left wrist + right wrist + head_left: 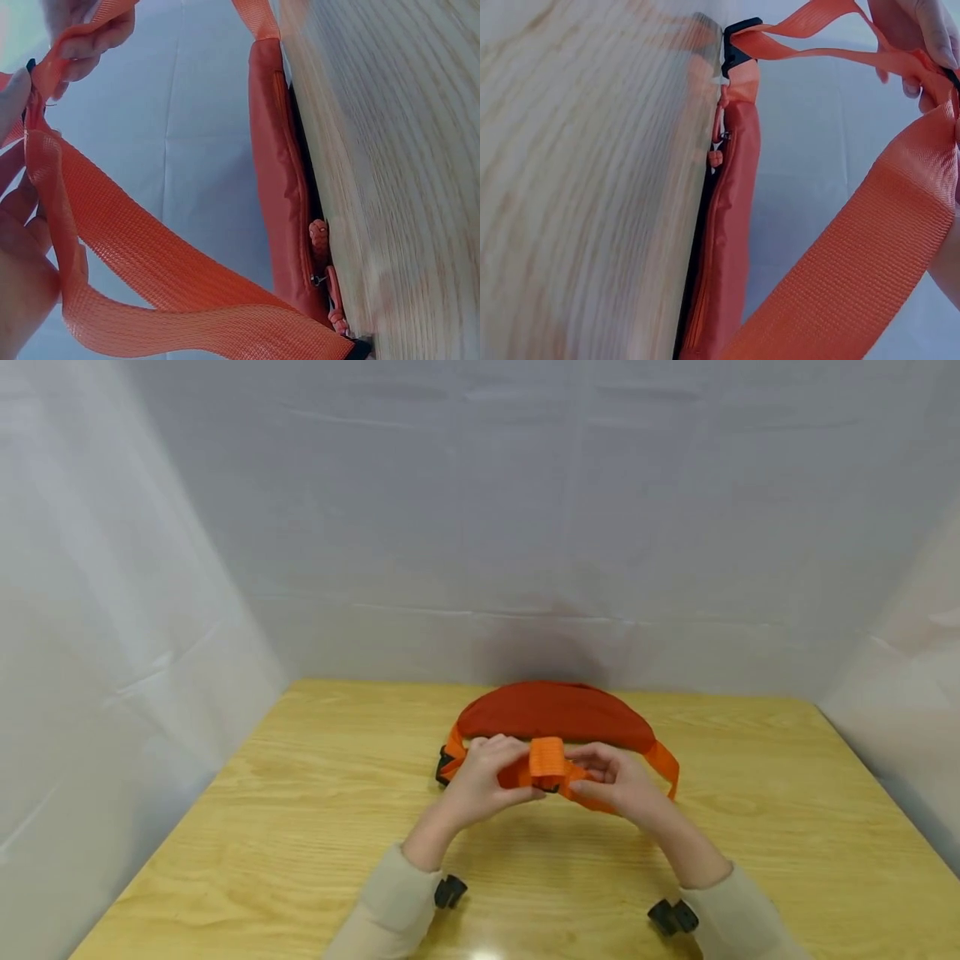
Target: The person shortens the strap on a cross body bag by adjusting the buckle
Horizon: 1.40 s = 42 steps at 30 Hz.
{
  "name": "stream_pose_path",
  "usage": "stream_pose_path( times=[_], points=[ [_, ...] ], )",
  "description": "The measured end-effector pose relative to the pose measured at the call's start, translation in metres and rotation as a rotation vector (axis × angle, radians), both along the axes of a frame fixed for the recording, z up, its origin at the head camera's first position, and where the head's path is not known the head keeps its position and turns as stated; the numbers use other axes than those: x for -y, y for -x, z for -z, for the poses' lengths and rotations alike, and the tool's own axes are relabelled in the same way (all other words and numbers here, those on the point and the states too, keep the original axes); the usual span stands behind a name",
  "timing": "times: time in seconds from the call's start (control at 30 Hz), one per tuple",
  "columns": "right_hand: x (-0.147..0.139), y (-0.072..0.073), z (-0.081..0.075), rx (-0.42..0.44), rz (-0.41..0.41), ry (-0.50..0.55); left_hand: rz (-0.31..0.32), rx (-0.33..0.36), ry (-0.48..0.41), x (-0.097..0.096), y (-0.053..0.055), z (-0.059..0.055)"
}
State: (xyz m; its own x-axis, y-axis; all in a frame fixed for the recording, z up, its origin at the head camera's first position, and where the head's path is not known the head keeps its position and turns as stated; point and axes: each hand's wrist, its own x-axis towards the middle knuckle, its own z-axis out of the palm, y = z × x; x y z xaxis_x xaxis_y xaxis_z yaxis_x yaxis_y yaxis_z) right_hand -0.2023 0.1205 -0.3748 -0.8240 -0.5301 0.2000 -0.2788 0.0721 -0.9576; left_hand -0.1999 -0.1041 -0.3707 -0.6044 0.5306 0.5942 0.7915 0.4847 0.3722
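A red waist bag (555, 714) lies on the table, with its orange webbing strap (547, 757) lifted in front of it. My left hand (480, 781) pinches the strap beside a small black slider (552, 789); in the left wrist view fingers and thumb close around it. From the other side my right hand (626, 785) holds the strap between thumb and fingers. A short loop of webbing stands up between the hands. In the right wrist view, a black buckle (739, 49) joins the strap to one bag end. The hands partly hide the slider.
The wooden table (300, 843) reaches toward white sheeting (525, 527) behind and at both sides. Braided zip pulls (319, 240) hang from the bag's zipper. Black wrist devices (450, 892) sit at both cuffs.
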Motion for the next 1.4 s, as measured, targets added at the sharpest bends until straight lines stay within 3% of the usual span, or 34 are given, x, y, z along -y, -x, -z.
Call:
stream_pose_path(
  times=[0.37, 0.6, 0.77, 0.9, 1.17, 1.4],
  points=[
    [0.005, 0.004, -0.001, -0.033, 0.011, -0.039, 0.014, 0.007, 0.013, 0.002, 0.001, 0.0],
    [0.007, 0.004, -0.002, -0.055, -0.039, -0.026, 0.002, 0.007, 0.038, 0.005, 0.0, 0.0],
    [0.011, -0.002, -0.006, -0.178, -0.045, -0.057, -0.01, 0.001, 0.038, 0.006, -0.001, 0.001],
    [0.017, -0.006, -0.006, -0.284, 0.039, -0.148, -0.015, -0.013, 0.026, 0.005, -0.001, 0.001],
    [0.021, -0.005, 0.002, -0.515, 0.152, -0.208, -0.008, -0.036, 0.029, 0.003, 0.001, 0.002],
    [0.019, -0.006, 0.003, -0.595, 0.18, -0.23, 0.005, -0.012, 0.043, 0.003, 0.0, 0.002]
  ],
)
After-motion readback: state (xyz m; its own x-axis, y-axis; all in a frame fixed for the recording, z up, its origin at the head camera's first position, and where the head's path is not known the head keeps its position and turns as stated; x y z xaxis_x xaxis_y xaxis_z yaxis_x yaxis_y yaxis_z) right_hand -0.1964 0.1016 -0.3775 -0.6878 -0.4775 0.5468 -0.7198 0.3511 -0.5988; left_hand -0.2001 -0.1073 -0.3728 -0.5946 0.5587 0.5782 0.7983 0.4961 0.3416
